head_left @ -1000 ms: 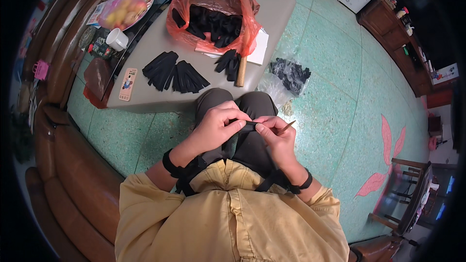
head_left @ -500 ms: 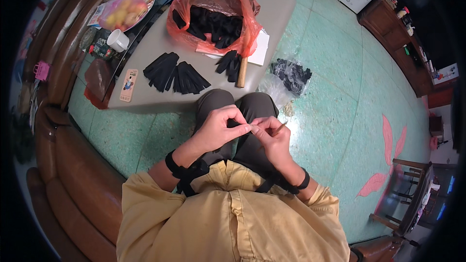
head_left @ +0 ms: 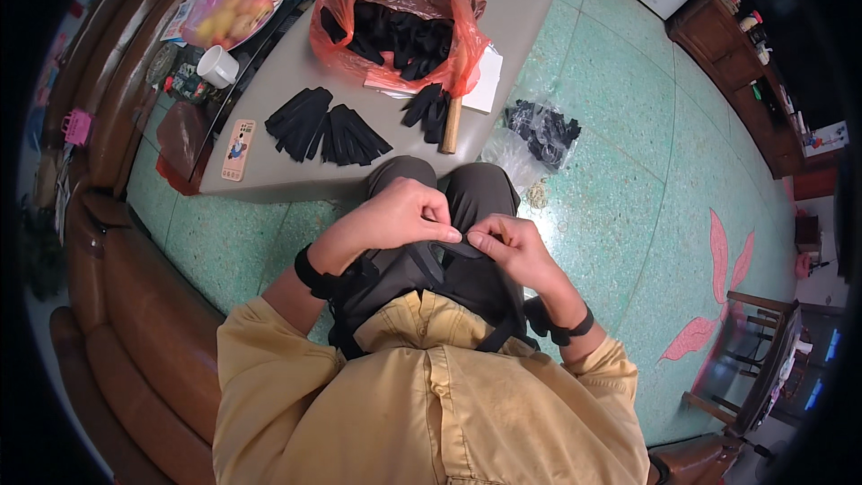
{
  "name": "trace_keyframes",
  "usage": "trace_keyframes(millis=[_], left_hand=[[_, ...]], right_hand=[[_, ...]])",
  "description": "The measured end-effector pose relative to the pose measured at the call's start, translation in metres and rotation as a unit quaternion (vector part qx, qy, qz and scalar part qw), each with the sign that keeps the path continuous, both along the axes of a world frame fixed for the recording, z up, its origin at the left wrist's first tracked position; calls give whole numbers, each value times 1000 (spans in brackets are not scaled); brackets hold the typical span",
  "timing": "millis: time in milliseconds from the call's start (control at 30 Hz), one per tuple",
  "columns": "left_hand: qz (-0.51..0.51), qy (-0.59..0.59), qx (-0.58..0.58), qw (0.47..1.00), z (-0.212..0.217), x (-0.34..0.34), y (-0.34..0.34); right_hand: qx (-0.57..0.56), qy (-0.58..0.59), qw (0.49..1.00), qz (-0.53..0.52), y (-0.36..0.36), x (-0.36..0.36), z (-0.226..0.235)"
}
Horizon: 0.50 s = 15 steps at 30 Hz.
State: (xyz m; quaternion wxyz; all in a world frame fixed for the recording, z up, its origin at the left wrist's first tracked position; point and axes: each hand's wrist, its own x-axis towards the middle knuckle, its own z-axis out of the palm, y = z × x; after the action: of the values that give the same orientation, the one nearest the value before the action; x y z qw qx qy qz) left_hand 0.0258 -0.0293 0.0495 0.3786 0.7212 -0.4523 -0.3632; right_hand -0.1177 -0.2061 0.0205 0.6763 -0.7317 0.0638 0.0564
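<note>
Grey table (head_left: pixel 285 76), black strips (head_left: pixel 352 136) lying ahead of left hand (head_left: pixel 409 213) — dark piece (head_left: pixel 463 251) apparently being pinched and worked between it and right hand (head_left: pixel 514 247); steady fingertip grip seemingly being needed.

White glare on the green floor (head_left: pixel 620 189), dark bowed edges.
</note>
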Motion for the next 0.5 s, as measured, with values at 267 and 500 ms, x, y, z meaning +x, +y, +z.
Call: trace_keyframes(millis=[267,500], left_hand=[[126,255,-92,954,-22,2,4],[202,283,-65,935,-29,-22,11]], right_hand=[[-74,-22,996,35,2,5,12],[47,10,995,-85,-5,7,5]])
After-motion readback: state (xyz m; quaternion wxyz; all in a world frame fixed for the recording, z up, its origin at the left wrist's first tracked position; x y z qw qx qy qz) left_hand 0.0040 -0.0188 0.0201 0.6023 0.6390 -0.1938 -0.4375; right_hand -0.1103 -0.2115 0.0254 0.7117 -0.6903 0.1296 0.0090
